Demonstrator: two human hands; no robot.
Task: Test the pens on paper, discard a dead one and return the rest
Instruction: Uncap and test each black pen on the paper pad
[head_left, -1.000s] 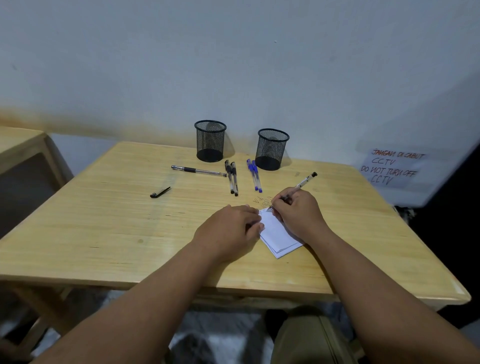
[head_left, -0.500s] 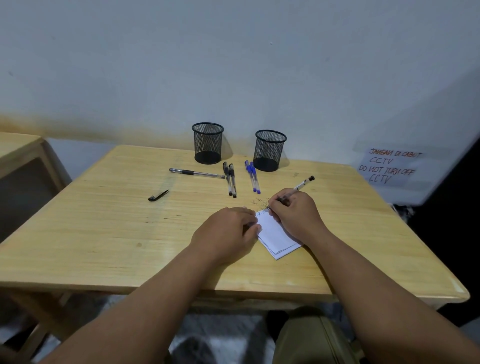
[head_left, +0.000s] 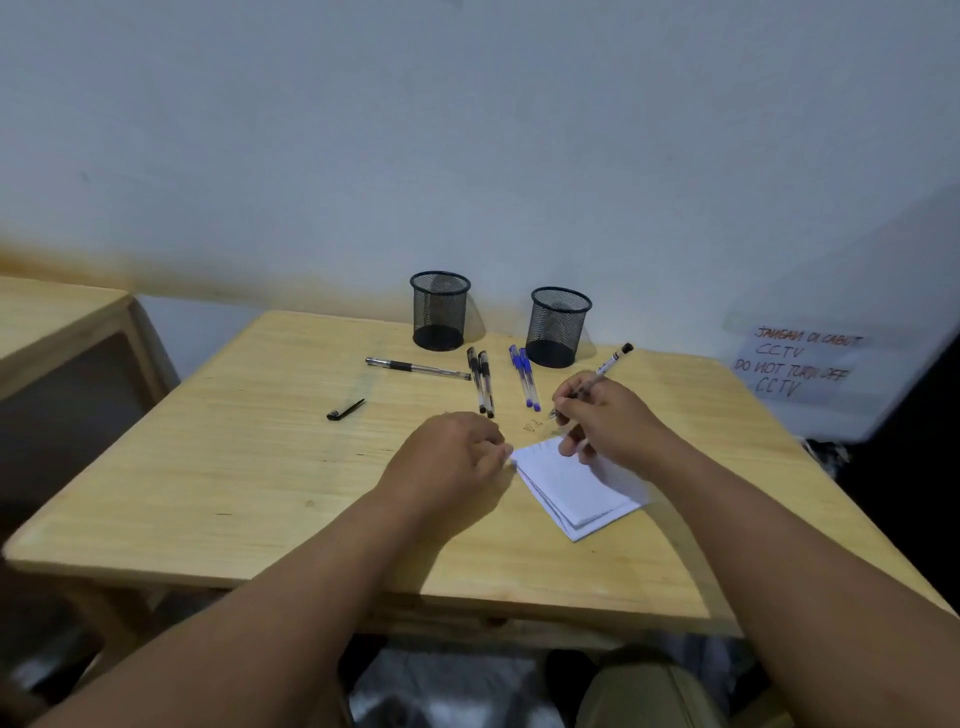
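My right hand (head_left: 610, 421) grips a clear pen with a black end (head_left: 613, 358), its tip lifted just beyond the far corner of the white folded paper (head_left: 582, 488). My left hand (head_left: 452, 457) rests curled at the paper's left corner, fingertips touching it. Small scribbles (head_left: 531, 426) mark the wood past the paper. On the table lie a black-grip pen (head_left: 415, 368), two black pens (head_left: 482, 382) side by side and two blue pens (head_left: 524, 376). A loose black cap (head_left: 345, 409) lies to the left.
Two black mesh cups stand at the back of the wooden table (head_left: 234, 467): one on the left (head_left: 440, 310), one on the right (head_left: 559, 326). A second table (head_left: 47, 317) is at far left. A handwritten CCTV sign (head_left: 795, 364) hangs on the wall at right.
My right hand has lifted off the paper and moved slightly right and back with the pen, uncovering more of the paper. My left hand stays at the paper's corner.
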